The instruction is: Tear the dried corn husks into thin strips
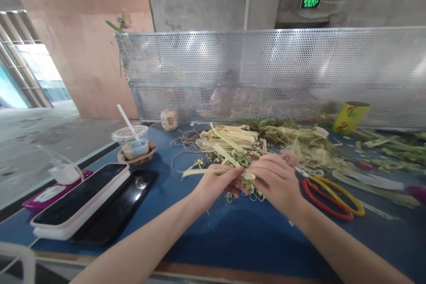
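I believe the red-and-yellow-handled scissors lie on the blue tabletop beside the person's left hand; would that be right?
Not quite: the head view shows the red-and-yellow-handled scissors beside the right hand, not the left hand. They do lie on the blue tabletop.

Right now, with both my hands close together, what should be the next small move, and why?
I would probably hold the strip firmly with the left hand and bring its loose end closer to the right hand. That end sticks out past the left hand, while the two hands are close together. The right hand's grip is partly hidden, so this is only a judgement.
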Demonstrator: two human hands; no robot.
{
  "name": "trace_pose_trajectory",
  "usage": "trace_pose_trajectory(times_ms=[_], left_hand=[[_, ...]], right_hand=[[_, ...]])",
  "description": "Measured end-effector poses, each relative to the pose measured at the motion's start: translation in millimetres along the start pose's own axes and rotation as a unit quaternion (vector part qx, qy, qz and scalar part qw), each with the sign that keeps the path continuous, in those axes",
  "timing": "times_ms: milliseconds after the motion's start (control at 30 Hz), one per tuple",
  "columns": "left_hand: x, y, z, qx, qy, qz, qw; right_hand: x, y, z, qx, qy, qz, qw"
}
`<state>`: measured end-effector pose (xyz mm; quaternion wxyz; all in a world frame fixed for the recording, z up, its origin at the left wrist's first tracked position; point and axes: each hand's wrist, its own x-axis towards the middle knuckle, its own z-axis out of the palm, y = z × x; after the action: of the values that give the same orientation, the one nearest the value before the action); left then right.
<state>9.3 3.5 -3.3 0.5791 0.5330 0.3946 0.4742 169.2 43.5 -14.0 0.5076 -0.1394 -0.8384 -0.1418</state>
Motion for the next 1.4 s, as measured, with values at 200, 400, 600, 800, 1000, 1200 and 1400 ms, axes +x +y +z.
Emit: trace_pose_trajectory(times_ms=[200, 400, 600, 800, 1000, 1200, 1400], left_hand=[[1.1, 1.3, -2.0, -0.012, -0.002, -0.023, 1.000], [0.1, 2.1, -4.0, -0.046, -0.028, -0.053, 0.997], [-2.1, 4.2, -6.3, 0.017, -0.083, -0.032, 0.996], [-3.0, -0.1, -5.0, 0.042, -0.108, -0.021, 0.993], [-4.1, 0.2, 1.7, 0.075, -0.115, -0.040, 0.990], [-3.6, -0.3, 2.8, 0.066, -0.095, -0.054, 0.992], [-2.3, -2.5, -1.1, 0.086, -0.122, -0.044, 0.988]], right_hand=[[1.2, 0.7, -2.9, 0.073, -0.077, -0.010, 0.994], [6.8, 3.5, -7.2, 0.066, -0.086, 0.013, 0.994], [7.5, 8.4, -13.8, 0.172, -0.146, 0.077, 0.971], [22.7, 7.9, -22.5, 0.117, -0.198, 0.120, 0.966], [52.5, -17.8, -6.5, 0.149, -0.279, 0.125, 0.940], [49.6, -11.0, -3.0, 0.288, -0.207, 0.111, 0.928], [41.1, 0.9, -17.5, 0.281, -0.213, 0.101, 0.930]])
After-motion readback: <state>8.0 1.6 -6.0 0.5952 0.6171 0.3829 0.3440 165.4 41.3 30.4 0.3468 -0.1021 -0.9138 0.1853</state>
